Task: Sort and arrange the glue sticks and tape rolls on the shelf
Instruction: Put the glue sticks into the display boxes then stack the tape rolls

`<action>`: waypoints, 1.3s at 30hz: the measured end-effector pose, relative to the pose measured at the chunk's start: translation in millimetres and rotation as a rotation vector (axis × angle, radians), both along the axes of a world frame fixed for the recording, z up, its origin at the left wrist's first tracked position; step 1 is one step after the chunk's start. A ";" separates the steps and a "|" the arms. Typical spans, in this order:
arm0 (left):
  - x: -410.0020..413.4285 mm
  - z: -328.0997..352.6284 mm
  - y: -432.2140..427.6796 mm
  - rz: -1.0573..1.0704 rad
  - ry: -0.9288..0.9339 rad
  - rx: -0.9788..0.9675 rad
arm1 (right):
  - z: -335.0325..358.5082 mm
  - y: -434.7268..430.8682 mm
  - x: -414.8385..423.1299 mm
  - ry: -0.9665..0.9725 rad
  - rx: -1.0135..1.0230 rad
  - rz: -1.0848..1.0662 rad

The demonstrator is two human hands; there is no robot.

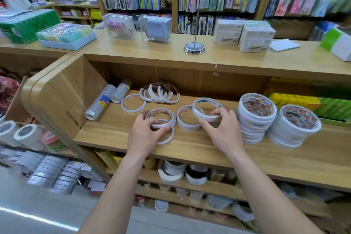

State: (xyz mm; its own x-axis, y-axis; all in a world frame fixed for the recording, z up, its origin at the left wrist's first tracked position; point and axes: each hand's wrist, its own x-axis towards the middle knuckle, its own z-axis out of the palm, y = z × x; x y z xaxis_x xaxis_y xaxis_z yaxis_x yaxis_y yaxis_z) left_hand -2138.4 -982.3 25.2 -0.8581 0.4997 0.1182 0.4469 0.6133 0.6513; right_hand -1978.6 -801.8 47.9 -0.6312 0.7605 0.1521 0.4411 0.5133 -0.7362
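Two hands are at work over the middle shelf [190,150] of a wooden unit, both forearms reaching in from the near edge. Left hand [144,135]: fingers curled round a thin tape roll [161,111], held just above a second ring [169,137] that lies flat near the shelf front. Right hand [222,129]: thumb and fingers pinch a tilted roll [196,111], raised at its far side and overlapping a flat roll [180,120] directly beneath it.

Just right of that hand stands a tall stack [256,118] of white rolls, with a shorter stack [296,127] touching it on the far right. Left of the hands, a single ring [133,110] lies flat. Behind it, several loose rolls [153,94] lean on one another against the back. Two sleeved tubes of tape [99,103] lie slanted in the left corner.

Yellow and green packs [296,99] fill the adjoining bay; possibly glue sticks, but the blur prevents confirmation.

On the table [247,59] above stand a chrome stand [194,47] and white boxes [254,39]. Beyond these are racks of carded goods [218,2].
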 end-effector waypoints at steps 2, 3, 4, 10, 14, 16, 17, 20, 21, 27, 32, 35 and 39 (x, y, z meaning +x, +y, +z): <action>-0.9 1.0 1.1 0.005 -0.020 -0.015 | -1.4 -3.3 6.1 0.017 -0.009 0.008; -2.7 1.4 1.8 0.005 -0.024 -0.021 | -3.0 -5.3 9.0 0.028 -0.013 0.012; -5.4 1.8 2.8 0.000 -0.028 -0.030 | -5.0 -7.2 12.2 0.041 -0.018 0.015; -10.9 4.6 18.0 -0.034 -0.073 -0.092 | -17.8 -13.3 24.0 0.034 -0.043 0.023; -7.5 13.2 18.4 0.022 -0.061 0.035 | -20.9 -18.2 29.7 0.070 -0.023 0.027; -1.4 18.6 22.7 -0.027 0.008 0.133 | -21.8 -20.7 34.3 0.092 0.006 0.021; 3.0 21.6 28.2 -0.071 0.035 0.184 | -22.8 -22.0 37.4 0.102 0.021 0.015; 16.0 22.9 55.5 -0.182 0.041 0.207 | -25.0 -24.2 50.8 0.136 0.060 -0.008; 19.3 21.1 65.5 -0.205 0.035 0.163 | -25.9 -24.1 56.8 0.147 0.068 -0.019; 27.3 2.8 87.0 -0.230 0.009 -0.081 | -23.5 -21.9 94.4 0.215 0.116 -0.077; 30.4 8.0 89.8 -0.203 0.032 -0.082 | 4.1 -17.5 117.1 0.324 0.180 -0.129; 34.8 12.3 94.0 -0.204 0.034 -0.026 | 19.3 -1.8 134.1 0.390 0.232 -0.201; 48.2 23.0 103.4 -0.224 0.066 0.085 | 28.9 41.8 154.3 0.366 0.266 -0.360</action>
